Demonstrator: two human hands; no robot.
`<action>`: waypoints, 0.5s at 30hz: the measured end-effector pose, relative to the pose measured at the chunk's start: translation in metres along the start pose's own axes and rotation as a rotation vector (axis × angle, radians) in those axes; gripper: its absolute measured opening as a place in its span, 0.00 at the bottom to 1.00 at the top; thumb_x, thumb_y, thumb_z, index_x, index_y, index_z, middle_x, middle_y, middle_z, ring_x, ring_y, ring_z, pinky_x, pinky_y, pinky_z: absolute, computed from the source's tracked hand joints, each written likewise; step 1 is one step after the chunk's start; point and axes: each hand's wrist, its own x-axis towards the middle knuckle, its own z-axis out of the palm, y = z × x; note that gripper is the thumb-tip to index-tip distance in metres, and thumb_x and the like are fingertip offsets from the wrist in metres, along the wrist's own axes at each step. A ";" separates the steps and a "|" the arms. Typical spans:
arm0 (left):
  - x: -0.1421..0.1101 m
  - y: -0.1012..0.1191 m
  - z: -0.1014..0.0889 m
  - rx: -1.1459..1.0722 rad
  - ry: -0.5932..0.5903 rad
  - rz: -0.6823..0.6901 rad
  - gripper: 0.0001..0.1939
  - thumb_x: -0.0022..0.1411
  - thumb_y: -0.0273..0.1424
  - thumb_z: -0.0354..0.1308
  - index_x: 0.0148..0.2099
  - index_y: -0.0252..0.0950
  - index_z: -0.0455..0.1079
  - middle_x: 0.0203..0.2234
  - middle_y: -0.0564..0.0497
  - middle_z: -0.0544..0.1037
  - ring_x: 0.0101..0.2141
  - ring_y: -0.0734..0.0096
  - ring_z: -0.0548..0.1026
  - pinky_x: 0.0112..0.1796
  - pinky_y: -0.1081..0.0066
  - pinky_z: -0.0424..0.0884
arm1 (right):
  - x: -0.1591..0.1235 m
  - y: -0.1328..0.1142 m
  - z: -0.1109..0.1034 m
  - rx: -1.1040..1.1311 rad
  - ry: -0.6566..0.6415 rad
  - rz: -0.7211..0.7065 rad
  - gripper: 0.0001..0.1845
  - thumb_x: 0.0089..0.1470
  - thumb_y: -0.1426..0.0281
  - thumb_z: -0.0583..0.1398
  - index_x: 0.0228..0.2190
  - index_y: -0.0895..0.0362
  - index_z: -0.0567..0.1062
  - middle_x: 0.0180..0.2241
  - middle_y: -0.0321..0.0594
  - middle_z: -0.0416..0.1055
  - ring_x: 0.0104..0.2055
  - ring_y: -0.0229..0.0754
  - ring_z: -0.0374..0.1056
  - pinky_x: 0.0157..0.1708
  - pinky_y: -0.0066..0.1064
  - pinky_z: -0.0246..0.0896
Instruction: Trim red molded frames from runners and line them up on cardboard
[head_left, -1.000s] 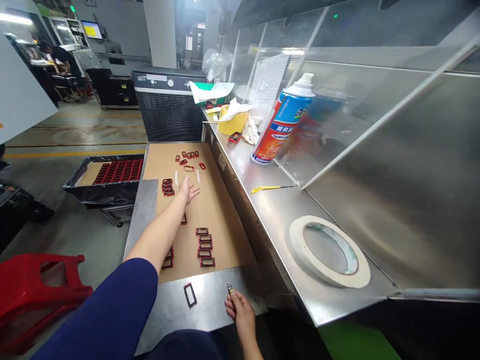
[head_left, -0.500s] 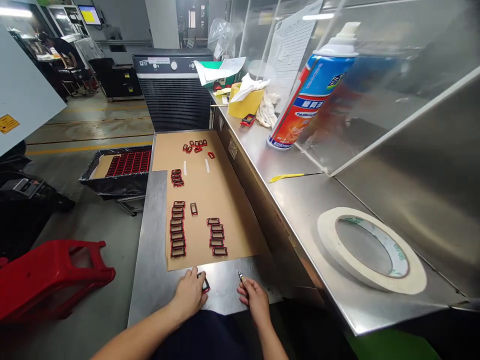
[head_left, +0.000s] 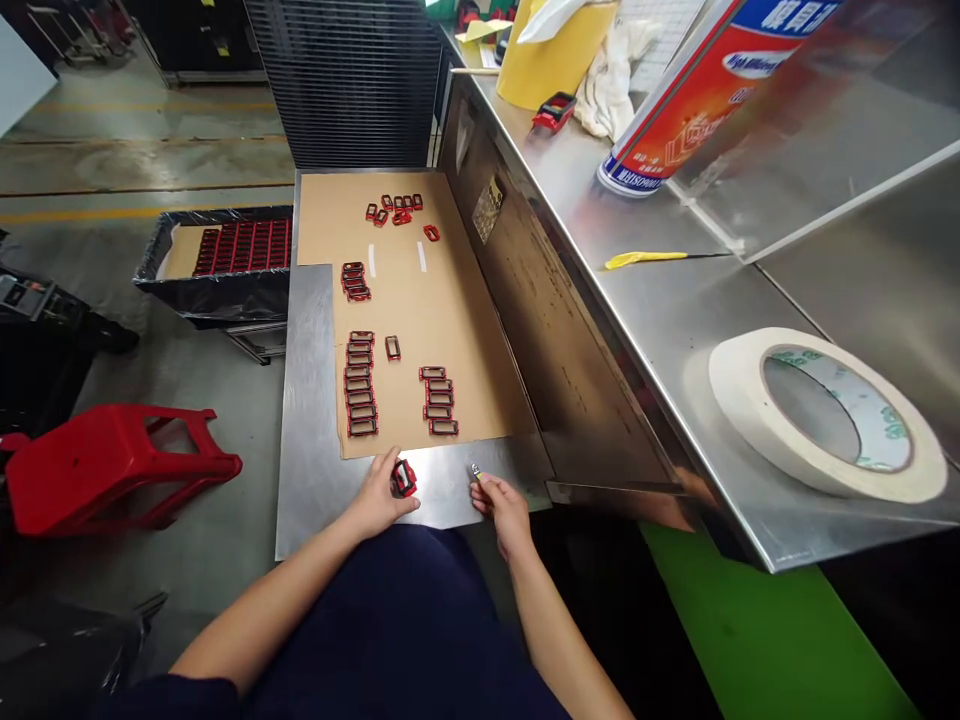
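My left hand (head_left: 377,495) is closed on a small red and black rectangular frame (head_left: 404,478), tilted up off the steel shelf (head_left: 311,470) near its front edge. My right hand (head_left: 501,506) is closed on a small metal tool (head_left: 475,470) whose tip points up, a little right of the frame. Just beyond both hands lies a brown cardboard sheet (head_left: 420,300) with two rows of the same frames (head_left: 361,384) (head_left: 439,399), one single frame (head_left: 392,347), a short stack (head_left: 354,281) and a loose cluster (head_left: 396,209) at the far end.
A raised steel counter (head_left: 675,320) on the right carries a big tape roll (head_left: 825,412), a spray can (head_left: 697,90), a yellow stick (head_left: 645,259), rags and a yellow tape roll (head_left: 551,55). Left of the shelf are a black-lined bin of frames (head_left: 225,255) and a red stool (head_left: 112,465).
My left arm pulled back from the far frames to the shelf's front edge and picked up the single frame lying there. The view tilted down and closer. My right hand stayed put.
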 end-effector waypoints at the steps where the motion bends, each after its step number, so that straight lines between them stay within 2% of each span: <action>1: -0.010 0.004 -0.006 -0.182 0.024 0.011 0.43 0.52 0.31 0.68 0.67 0.38 0.53 0.56 0.42 0.60 0.52 0.60 0.70 0.53 0.60 0.71 | -0.014 -0.009 0.003 -0.015 -0.052 -0.016 0.42 0.33 0.42 0.71 0.40 0.64 0.79 0.33 0.47 0.74 0.35 0.45 0.72 0.32 0.28 0.70; 4: -0.045 0.024 -0.024 -0.536 0.019 0.137 0.42 0.53 0.33 0.70 0.65 0.43 0.56 0.58 0.43 0.59 0.52 0.60 0.70 0.53 0.61 0.71 | -0.066 -0.047 0.014 -0.128 -0.271 -0.185 0.27 0.45 0.53 0.72 0.40 0.61 0.82 0.34 0.44 0.74 0.34 0.42 0.71 0.37 0.29 0.69; 6: -0.065 0.039 -0.033 -0.622 -0.006 0.219 0.43 0.53 0.35 0.72 0.65 0.46 0.55 0.60 0.42 0.59 0.51 0.61 0.71 0.53 0.61 0.71 | -0.098 -0.076 0.022 -0.327 -0.462 -0.570 0.15 0.57 0.63 0.66 0.45 0.56 0.81 0.38 0.41 0.74 0.37 0.41 0.71 0.40 0.29 0.67; 8: -0.079 0.050 -0.041 -0.604 -0.009 0.287 0.45 0.51 0.38 0.73 0.66 0.49 0.55 0.60 0.42 0.61 0.50 0.60 0.72 0.52 0.61 0.72 | -0.119 -0.101 0.030 -0.430 -0.529 -0.904 0.13 0.61 0.70 0.63 0.47 0.54 0.79 0.40 0.39 0.74 0.39 0.39 0.71 0.41 0.29 0.66; 9: -0.084 0.054 -0.044 -0.555 0.006 0.322 0.46 0.51 0.39 0.73 0.67 0.50 0.55 0.59 0.42 0.61 0.51 0.59 0.72 0.52 0.60 0.72 | -0.125 -0.111 0.033 -0.457 -0.536 -1.013 0.13 0.61 0.72 0.63 0.47 0.55 0.78 0.40 0.39 0.74 0.39 0.39 0.71 0.40 0.29 0.66; 11: -0.091 0.060 -0.049 -0.402 0.031 0.386 0.47 0.49 0.42 0.74 0.67 0.50 0.56 0.58 0.42 0.62 0.54 0.54 0.69 0.54 0.57 0.70 | -0.132 -0.123 0.036 -0.503 -0.554 -1.127 0.12 0.61 0.73 0.64 0.47 0.56 0.77 0.41 0.39 0.74 0.39 0.39 0.70 0.39 0.29 0.67; 15: -0.097 0.070 -0.055 -0.173 -0.015 0.468 0.49 0.51 0.42 0.72 0.70 0.49 0.52 0.58 0.41 0.63 0.57 0.51 0.67 0.58 0.53 0.67 | -0.134 -0.129 0.030 -0.565 -0.597 -1.170 0.09 0.61 0.74 0.64 0.44 0.55 0.77 0.43 0.40 0.74 0.39 0.40 0.70 0.38 0.30 0.67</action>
